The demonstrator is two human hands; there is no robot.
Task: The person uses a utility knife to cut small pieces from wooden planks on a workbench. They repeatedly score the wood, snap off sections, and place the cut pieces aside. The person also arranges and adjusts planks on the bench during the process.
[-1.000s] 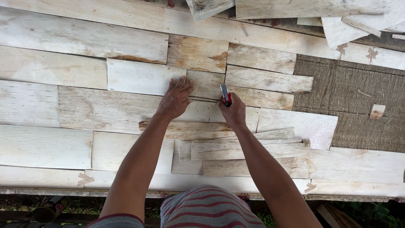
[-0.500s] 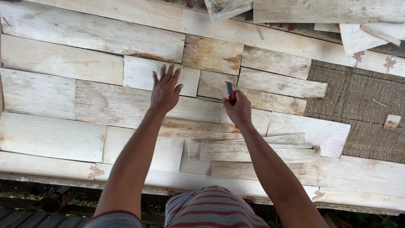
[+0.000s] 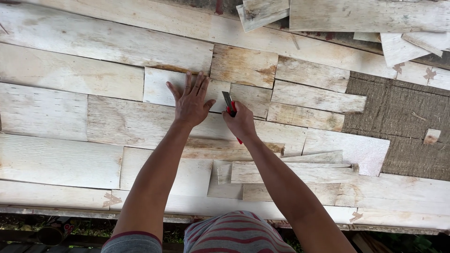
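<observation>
I am pressing my left hand [image 3: 191, 100] flat, fingers spread wide and holding nothing, on a pale wood sheet [image 3: 161, 89] just left of the frame's centre. My right hand [image 3: 241, 122] is closing in a fist around a red-handled knife [image 3: 229, 104], at the centre of the frame, just right of the flat hand.

The knife is pointing toward the top of the frame, tilting slightly to the upper left. Its long axis is running nearly straight up and down the picture, with the grey blade at the upper end touching the wood and the red handle end poking out below my fist.

To do this cut well, I judge I should be keeping the flat hand's weight on the sheet so that it cannot slide, holding its thumb clear of the blade's line, and drawing the blade down toward me in light, repeated passes along the seam rather than forcing one deep stroke.

Pale wood strips [image 3: 290, 171] are lying loosely overlapped at lower centre. Brown woven backing [image 3: 398, 112] is showing bare at the right of the frame.
</observation>
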